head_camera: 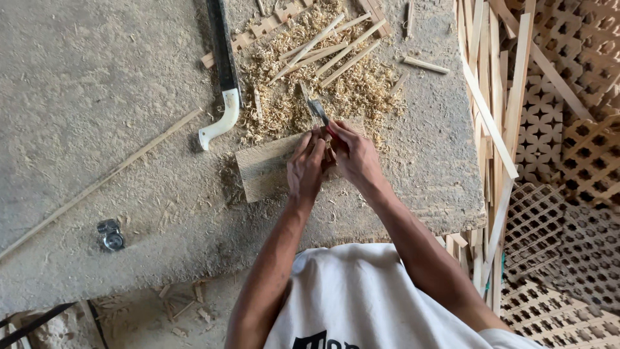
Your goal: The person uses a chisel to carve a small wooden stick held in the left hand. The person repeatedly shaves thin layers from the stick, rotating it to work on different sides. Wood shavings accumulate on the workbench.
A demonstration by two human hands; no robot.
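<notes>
Nearest me, both forearms reach out over a dusty slab that serves as a workbench. My left hand rests on a small board that lies near the slab's near edge; its fingers are curled down on a small wooden piece, pinning it against the board. My right hand sits just beside the left, touching it, and is clenched round the red handle of a chisel. The blade sticks out past the knuckles, pointing away from me and a little left, over the board's far edge.

Just beyond the blade lies a heap of shavings, with several thin sticks on top, slanting toward the slab's far edge. Left of the heap a saw lies with its white handle curving toward me. A long thin strip crosses the slab's left part on a slant, and a small metal object sits near the near left edge. Off the right edge stand long slats and wooden lattice panels.
</notes>
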